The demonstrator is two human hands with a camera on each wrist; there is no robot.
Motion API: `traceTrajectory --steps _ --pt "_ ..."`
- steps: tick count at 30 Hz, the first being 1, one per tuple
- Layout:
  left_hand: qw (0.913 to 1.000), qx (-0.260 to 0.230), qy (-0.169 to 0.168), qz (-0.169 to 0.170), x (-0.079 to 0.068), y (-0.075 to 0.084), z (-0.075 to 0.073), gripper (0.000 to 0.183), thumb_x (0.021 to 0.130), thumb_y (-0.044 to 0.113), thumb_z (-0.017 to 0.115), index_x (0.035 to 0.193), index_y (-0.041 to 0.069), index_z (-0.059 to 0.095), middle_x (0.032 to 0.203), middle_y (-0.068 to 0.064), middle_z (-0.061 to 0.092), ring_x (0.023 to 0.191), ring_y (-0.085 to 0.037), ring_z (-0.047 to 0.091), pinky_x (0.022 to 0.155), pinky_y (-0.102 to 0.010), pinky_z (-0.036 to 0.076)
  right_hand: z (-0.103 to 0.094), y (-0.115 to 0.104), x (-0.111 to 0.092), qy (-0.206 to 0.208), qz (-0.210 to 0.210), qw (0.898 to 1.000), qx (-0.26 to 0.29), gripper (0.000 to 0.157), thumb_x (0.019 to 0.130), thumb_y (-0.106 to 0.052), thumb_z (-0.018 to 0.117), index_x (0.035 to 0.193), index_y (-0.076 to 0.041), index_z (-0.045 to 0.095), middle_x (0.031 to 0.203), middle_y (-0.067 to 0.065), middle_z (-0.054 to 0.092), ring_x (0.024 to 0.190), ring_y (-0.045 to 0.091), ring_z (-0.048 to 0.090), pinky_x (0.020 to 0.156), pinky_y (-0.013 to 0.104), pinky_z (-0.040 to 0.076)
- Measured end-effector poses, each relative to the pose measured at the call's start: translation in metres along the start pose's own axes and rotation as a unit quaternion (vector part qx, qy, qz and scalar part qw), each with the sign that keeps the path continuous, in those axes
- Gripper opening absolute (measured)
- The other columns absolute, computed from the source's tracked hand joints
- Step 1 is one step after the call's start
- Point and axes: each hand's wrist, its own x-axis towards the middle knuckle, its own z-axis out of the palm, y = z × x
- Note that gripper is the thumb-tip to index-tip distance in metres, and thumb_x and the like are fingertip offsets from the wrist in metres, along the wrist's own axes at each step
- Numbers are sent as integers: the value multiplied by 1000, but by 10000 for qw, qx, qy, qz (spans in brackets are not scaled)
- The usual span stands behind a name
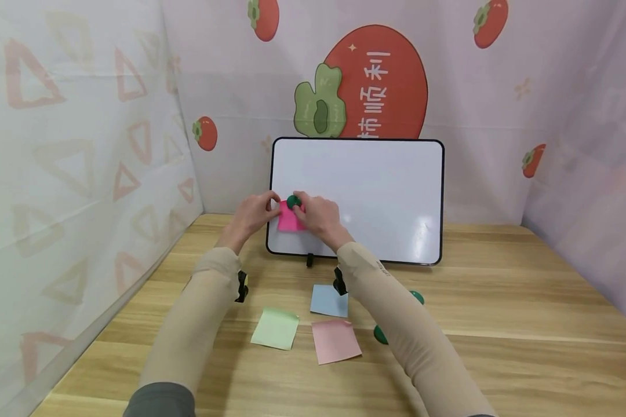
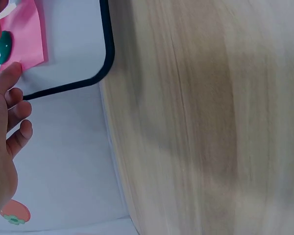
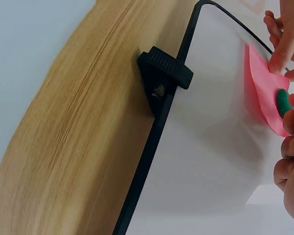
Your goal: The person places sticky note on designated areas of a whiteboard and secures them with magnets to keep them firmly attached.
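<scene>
A bright pink sticky note (image 1: 288,221) lies against the lower left part of a white magnetic board (image 1: 381,191), its lower edge lifting off the surface in the right wrist view. My left hand (image 1: 253,214) pinches the note's left edge near the top, thumb and forefinger bent together. Over the note's upper part sits a round green magnet (image 1: 293,201), which my right hand (image 1: 320,215) holds between thumb and forefinger. The same magnet (image 2: 3,47) shows between both hands in the left wrist view.
Below the board lie a blue note (image 1: 326,301), a green note (image 1: 275,329) and a pale pink note (image 1: 336,341). Two more green magnets (image 1: 379,335) are partly hidden by the right sleeve. A black stand clip (image 3: 165,68) grips the board's bottom edge.
</scene>
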Motion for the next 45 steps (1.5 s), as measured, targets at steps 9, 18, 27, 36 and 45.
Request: traceTrajectory --steps 9,18,27,36,45 --pt "9997 -78 -232 20 -7 -7 -2 34 96 24 67 126 9 58 75 -6 59 61 -17 49 58 -28 39 -12 12 -10 -108 73 9997 222 42 99 -35 59 139 -19 57 68 -1 61 54 13 50 48 24 36" --pt "9996 -33 -253 114 -13 -6 -2 36 96 24 67 128 10 57 75 -5 59 60 -16 49 57 -27 39 -11 16 -21 -392 66 9980 490 43 99 -40 59 137 -20 59 72 1 62 58 14 52 49 24 36" --pt "9992 -64 -238 322 -16 -3 3 45 94 21 70 134 10 53 74 -5 61 60 -16 50 59 -27 43 -18 20 -31 -557 -166 9980 263 43 99 -40 59 137 -20 59 70 0 62 56 13 51 48 23 36" --pt "9984 -115 -308 451 -17 1 -1 52 96 23 67 142 9 45 76 -4 60 59 -16 49 58 -27 42 -44 35 -46 -659 -207 9976 6 45 98 -39 62 138 -19 59 68 -1 60 53 13 49 49 24 36" --pt "9954 -117 -838 443 -24 11 -10 51 97 28 65 143 13 46 78 -1 58 63 -14 49 58 -27 41 -53 49 -66 -763 -448 9961 -34 47 96 -38 64 138 -17 59 67 -2 59 52 12 45 48 25 35"
